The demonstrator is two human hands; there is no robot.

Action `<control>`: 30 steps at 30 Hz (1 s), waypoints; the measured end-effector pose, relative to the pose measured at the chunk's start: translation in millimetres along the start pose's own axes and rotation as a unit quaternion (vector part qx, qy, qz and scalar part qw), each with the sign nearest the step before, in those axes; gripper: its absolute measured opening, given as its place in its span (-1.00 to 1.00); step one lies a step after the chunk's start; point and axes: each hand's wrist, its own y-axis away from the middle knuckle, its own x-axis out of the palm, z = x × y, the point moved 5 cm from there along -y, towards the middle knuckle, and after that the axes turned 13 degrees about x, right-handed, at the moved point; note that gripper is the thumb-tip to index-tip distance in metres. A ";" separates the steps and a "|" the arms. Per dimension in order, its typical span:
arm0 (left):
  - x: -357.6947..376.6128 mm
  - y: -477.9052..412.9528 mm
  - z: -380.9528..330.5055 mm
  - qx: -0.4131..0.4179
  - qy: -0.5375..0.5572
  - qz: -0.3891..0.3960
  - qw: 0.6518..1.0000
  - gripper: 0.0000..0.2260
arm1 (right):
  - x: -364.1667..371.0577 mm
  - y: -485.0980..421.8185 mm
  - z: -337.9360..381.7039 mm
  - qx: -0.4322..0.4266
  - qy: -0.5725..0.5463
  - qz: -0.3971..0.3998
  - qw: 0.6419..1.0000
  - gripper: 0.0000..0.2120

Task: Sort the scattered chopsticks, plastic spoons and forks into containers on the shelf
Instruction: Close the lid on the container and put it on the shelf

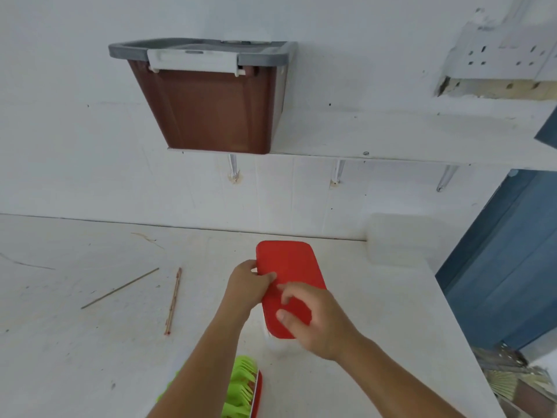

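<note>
Red lid (289,267) is held between both hands, above the table (75,342). Left hand (248,282) pinches the lid's left edge, thumb on top. Right hand (316,322) grips the near right part, with the thumb and one finger curled onto the top face; its other fingers are hidden from me. Under the lid's near end I see a pale clear shape (272,342) (too blurred to name).

Between the two forearms, at the frame bottom, are green forks (241,384), cut off. A red-edged container (257,393) touches their right side, also mostly cut off.

Left of the left hand lie two chopsticks, apart from each other. The reddish chopstick (173,300) is nearer and the dark thin chopstick (120,288) farther left. A bare stretch of tabletop shows between them and the left hand.

The table's right edge runs just right of the right arm, with a blue door (497,267) beyond it. Up and right of the hands, at the far corner, stands a white tub (394,242), hazy.

High above the hands is the shelf (391,137). A brown bin (211,113) with a grey rim sits at its left end, and open board runs to the right of it. The sockets (506,55) at top right are blurred.
</note>
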 end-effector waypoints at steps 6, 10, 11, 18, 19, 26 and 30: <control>4.1 8.8 20.2 0.055 -0.203 -0.016 0.977 -0.70 | 0.8 -13.3 -74.2 0.180 0.119 0.002 0.976 -0.56; 6.5 6.3 23.0 0.074 -0.244 -0.043 0.966 -0.67 | 7.3 -14.2 -78.4 0.154 0.131 -0.003 0.979 -0.54; 6.7 4.7 25.0 0.075 -0.245 -0.045 0.965 -0.67 | 9.1 -14.7 -75.9 0.149 0.140 -0.014 0.979 -0.54; 15.0 3.1 31.1 0.096 -0.241 -0.047 0.965 -0.63 | 27.4 -17.4 -74.5 0.148 0.224 -0.005 0.963 -0.41; 17.5 6.2 30.9 0.114 -0.239 -0.046 0.963 -0.58 | 29.2 -17.5 -75.9 0.149 0.243 0.004 0.958 -0.39; 27.2 9.1 39.6 0.195 -0.291 0.017 0.936 -0.59 | 36.9 -19.1 -81.4 0.138 0.321 0.015 0.937 -0.30; 31.3 6.3 36.3 0.195 -0.313 0.058 0.928 -0.54 | 38.8 -20.8 -73.4 0.144 0.328 0.007 0.933 -0.30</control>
